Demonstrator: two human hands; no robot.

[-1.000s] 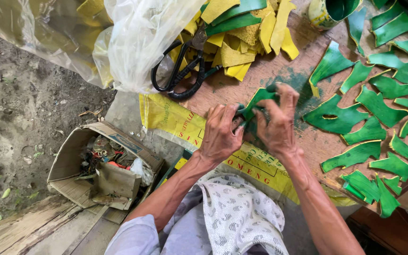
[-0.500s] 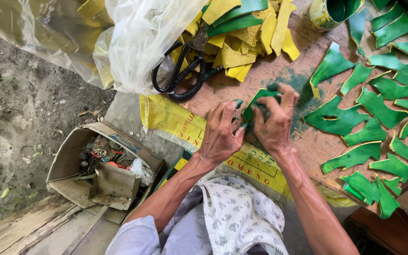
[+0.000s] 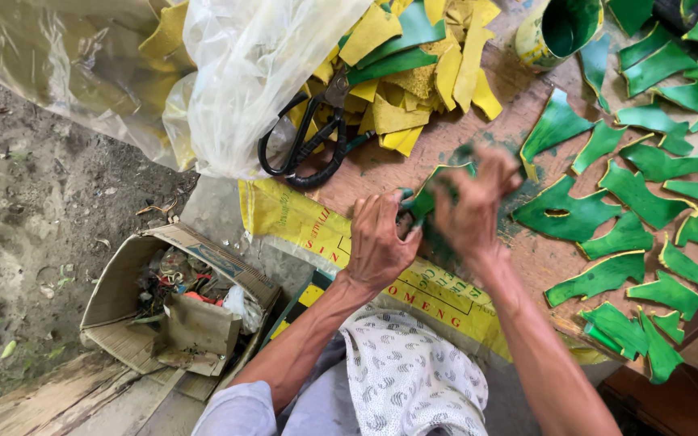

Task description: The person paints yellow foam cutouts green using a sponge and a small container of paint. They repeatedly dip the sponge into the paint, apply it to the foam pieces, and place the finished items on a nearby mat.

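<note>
We saw left hand (image 3: 380,242) and right hand (image 3: 472,211) grasping green cutout (image 3: 432,192); many painted pieces (image 3: 636,194) lay along workboard (image 3: 381,173) right edge, yellow stack (image 3: 414,77) unpainted.

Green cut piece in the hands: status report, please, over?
Left hand and right hand both grip one green cut piece above the board. Right hand blurred. Black scissors lie apart, near the plastic bag.

Glossy green-painted cut pieces (image 3: 567,211), clear crinkled plastic bag (image 3: 252,73), rough wooden board (image 3: 381,173)
</note>
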